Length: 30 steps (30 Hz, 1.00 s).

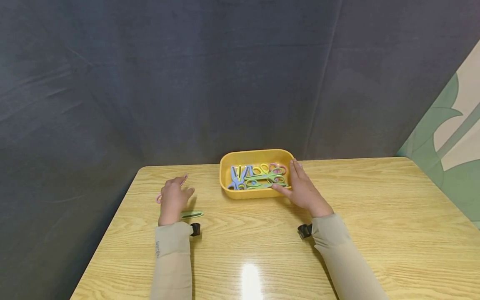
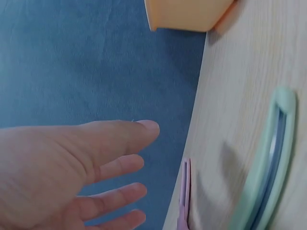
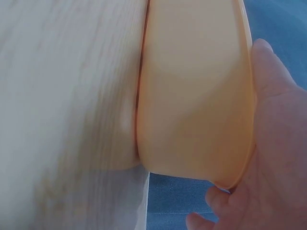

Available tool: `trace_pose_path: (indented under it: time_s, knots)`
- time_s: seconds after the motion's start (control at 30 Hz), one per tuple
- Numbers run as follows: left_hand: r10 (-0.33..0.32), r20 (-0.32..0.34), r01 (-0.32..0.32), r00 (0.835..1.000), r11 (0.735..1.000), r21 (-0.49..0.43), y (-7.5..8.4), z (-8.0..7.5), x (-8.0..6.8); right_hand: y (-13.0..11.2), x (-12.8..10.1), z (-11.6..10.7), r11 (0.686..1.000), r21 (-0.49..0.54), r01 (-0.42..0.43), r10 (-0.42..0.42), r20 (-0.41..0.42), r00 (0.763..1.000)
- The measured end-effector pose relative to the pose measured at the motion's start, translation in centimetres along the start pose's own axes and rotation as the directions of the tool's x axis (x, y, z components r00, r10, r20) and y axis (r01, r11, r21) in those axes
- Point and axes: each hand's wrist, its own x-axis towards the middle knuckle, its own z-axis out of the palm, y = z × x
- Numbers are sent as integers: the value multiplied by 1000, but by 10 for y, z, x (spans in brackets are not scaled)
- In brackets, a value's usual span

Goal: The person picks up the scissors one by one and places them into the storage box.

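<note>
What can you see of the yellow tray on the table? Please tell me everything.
The tray is a shallow yellow-orange tub, plastic by its look, oblong with rounded corners and smooth walls. It stands upright on the wooden table, near the far edge, in the middle. Inside lie several coloured scissors, blue, green, yellow and pink. The right hand rests against its right side, thumb along the front rim. The left hand is apart from it.

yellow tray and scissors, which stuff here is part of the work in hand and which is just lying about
In hand: yellow tray of scissors, right hand on its rim, left hand, green scissors, pink scissors.
Lying about: wooden table, dark cloth backdrop.
</note>
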Motion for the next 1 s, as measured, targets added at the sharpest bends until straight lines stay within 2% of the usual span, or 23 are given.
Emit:
trace_pose_path:
  time_s: [0.27, 0.5, 0.7, 1.0]
  knots:
    - [-42, -7, 42, 999, 993, 108, -14, -3, 1, 1, 2, 1, 1000, -1, -4, 4, 2, 1000]
    - [-143, 25, 142, 989, 988, 52, -25, -5, 1, 2, 2, 0, 1000, -3, -10, 10, 11, 1000]
    - [-139, 12, 139, 990, 989, 46, -34, -2, 3, 2, 2, 0, 1000, -4, -8, 8, 10, 1000]
    - [-125, -29, 125, 992, 992, 25, -35, -1, 1, 1, 1, 0, 1000, 8, -9, 9, 11, 1000]
